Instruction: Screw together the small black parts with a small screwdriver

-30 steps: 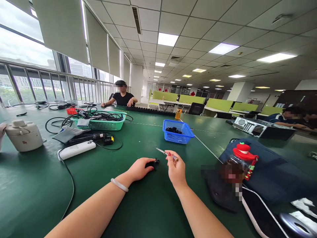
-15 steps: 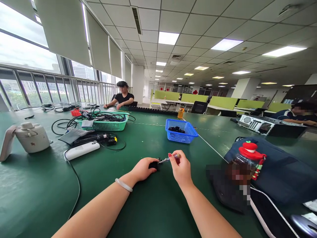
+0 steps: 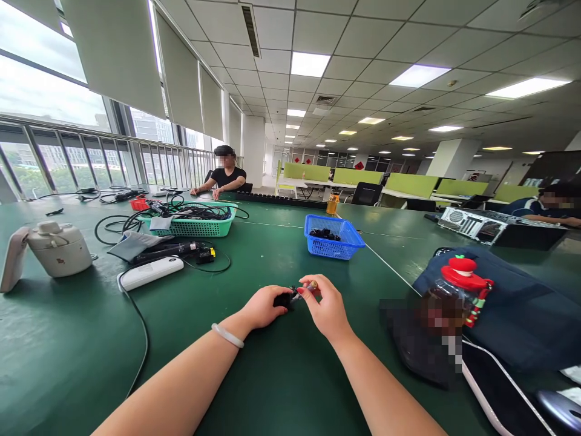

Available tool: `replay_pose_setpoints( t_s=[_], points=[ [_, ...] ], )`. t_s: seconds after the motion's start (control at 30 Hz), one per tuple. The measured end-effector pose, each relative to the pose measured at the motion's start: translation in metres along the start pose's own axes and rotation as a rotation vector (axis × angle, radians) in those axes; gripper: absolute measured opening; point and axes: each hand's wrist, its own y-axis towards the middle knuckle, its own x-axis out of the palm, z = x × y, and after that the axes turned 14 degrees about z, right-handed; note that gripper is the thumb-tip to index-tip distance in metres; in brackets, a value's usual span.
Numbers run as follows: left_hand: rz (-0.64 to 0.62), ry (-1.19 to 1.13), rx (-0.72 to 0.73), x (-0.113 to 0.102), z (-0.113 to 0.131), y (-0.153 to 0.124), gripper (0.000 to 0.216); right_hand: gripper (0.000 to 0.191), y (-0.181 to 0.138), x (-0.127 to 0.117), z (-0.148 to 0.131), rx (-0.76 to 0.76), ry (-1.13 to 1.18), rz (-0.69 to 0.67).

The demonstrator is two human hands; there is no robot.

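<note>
My left hand (image 3: 262,307) rests low over the green table, its fingers closed around a small black part (image 3: 284,300) that they mostly cover. Facing it, my right hand (image 3: 328,306) pinches a small screwdriver (image 3: 313,285), whose handle end shows above the fingers. The screwdriver's metal shaft points left at the black part; whether the tip touches it I cannot make out. Beyond my hands stands a blue plastic basket (image 3: 334,248) with small black pieces (image 3: 325,234) in it.
At left are a green basket (image 3: 193,227) of cables, a white power strip (image 3: 152,274) and a beige jug (image 3: 59,251). To the right lie a red-lidded jar (image 3: 460,272), a dark bag (image 3: 521,309) and a phone (image 3: 503,387). A person (image 3: 227,175) sits across the table (image 3: 254,387).
My right hand has shifted slightly left, closer to the black part, and its fingers now sit further down the screwdriver, hiding more of the shaft. My left hand stays in place.
</note>
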Motion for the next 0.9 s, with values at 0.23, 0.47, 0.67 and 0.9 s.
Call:
replay_pose_setpoints(
  t_s=[0.23,0.47,0.67,0.9],
  points=[
    [0.014,-0.038,0.019,-0.001,0.002,-0.001,0.051,0.029,-0.001,0.004,0.007,0.146,0.138,-0.025],
    [0.024,-0.031,0.017,0.000,-0.001,0.000,0.054,0.030,0.000,0.002,0.002,0.052,0.150,-0.035],
    [0.017,-0.015,0.001,0.000,0.001,0.000,0.055,0.023,-0.001,0.002,-0.006,-0.003,0.161,0.047],
    [0.024,0.005,0.021,-0.001,0.003,0.000,0.044,0.024,-0.008,0.011,-0.008,-0.045,0.111,-0.056]
  ],
)
